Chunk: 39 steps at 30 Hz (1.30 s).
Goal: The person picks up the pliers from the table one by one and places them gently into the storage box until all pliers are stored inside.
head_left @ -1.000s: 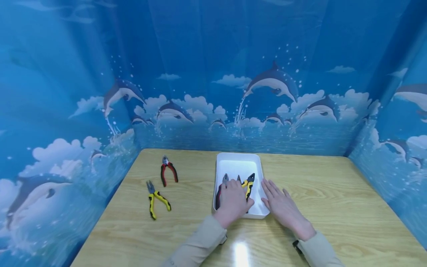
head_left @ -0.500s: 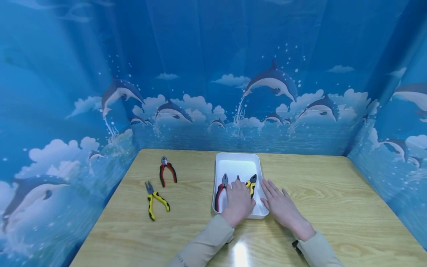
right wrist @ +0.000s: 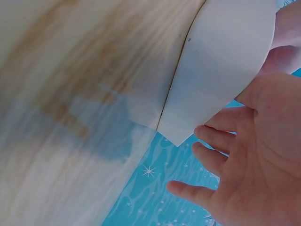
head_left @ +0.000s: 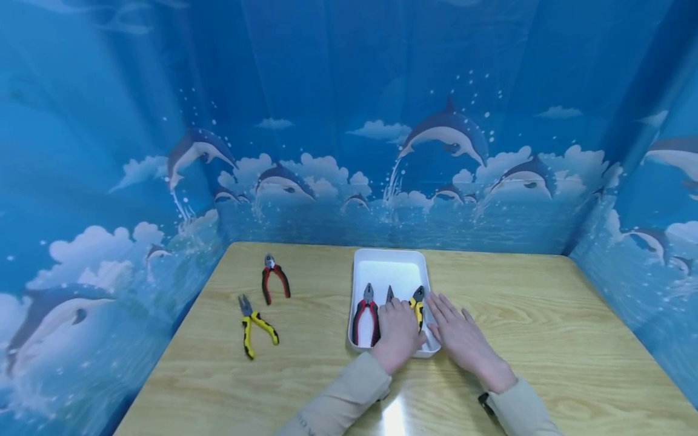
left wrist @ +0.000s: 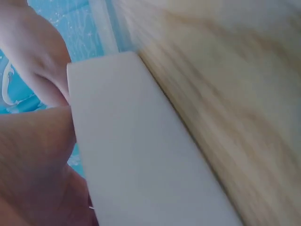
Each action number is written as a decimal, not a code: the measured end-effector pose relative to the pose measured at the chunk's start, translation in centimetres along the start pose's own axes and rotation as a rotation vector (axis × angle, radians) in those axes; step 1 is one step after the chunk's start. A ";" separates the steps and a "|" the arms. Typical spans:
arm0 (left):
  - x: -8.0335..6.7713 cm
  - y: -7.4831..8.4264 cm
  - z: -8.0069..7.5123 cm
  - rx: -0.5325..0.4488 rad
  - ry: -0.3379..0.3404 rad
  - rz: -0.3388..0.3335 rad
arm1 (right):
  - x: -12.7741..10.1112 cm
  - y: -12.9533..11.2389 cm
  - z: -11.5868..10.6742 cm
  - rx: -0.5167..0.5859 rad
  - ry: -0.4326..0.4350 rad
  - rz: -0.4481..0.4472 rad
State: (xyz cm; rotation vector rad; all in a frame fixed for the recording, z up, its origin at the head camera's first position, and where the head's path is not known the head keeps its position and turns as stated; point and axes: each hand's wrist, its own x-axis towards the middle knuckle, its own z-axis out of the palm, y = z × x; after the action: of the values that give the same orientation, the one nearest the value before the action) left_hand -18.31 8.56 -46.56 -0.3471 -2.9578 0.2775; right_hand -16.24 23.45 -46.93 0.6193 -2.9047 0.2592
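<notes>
In the head view, a white tray (head_left: 389, 263) holds three pliers. Red-and-black pliers (head_left: 368, 312) lie at its left with both handles showing. Middle pliers (head_left: 389, 294) show only their dark, pointed nose; my left hand (head_left: 399, 330) lies over their handles. Yellow-and-black pliers (head_left: 418, 301) lie along the right wall, partly behind that hand's thumb. The left fingertips are hidden, also by the tray wall (left wrist: 131, 136) in the left wrist view. My right hand (head_left: 460, 336) rests against the tray's right side, its fingers straight and spread in the right wrist view.
On the wooden table (head_left: 518, 290), left of the tray, lie another red-and-black pair of pliers (head_left: 275, 280) and another yellow-and-black pair (head_left: 256, 324), both with handles spread. A blue dolphin-print curtain (head_left: 338, 121) surrounds the table's back and sides.
My left hand has moved right inside the tray, uncovering the red-and-black pliers. The yellow-and-black pliers in the tray have shifted right toward the wall. My right hand has stayed put.
</notes>
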 end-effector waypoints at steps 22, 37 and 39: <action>-1.1 0.5 -0.3 -0.131 0.250 0.153 | 0.0 0.0 0.0 -0.013 0.021 -0.024; -0.8 -3.7 -0.7 -0.201 0.487 0.110 | 0.1 -0.1 0.0 -0.019 -0.011 0.003; -0.9 -4.1 -0.8 -0.200 0.483 0.109 | 0.1 -0.1 0.0 -0.017 -0.011 0.004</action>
State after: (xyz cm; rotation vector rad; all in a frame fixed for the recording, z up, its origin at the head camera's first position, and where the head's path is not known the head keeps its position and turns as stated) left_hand -18.16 4.52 -45.07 -0.5173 -2.4956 -0.0853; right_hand -16.32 23.35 -46.90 0.6139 -2.9161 0.2314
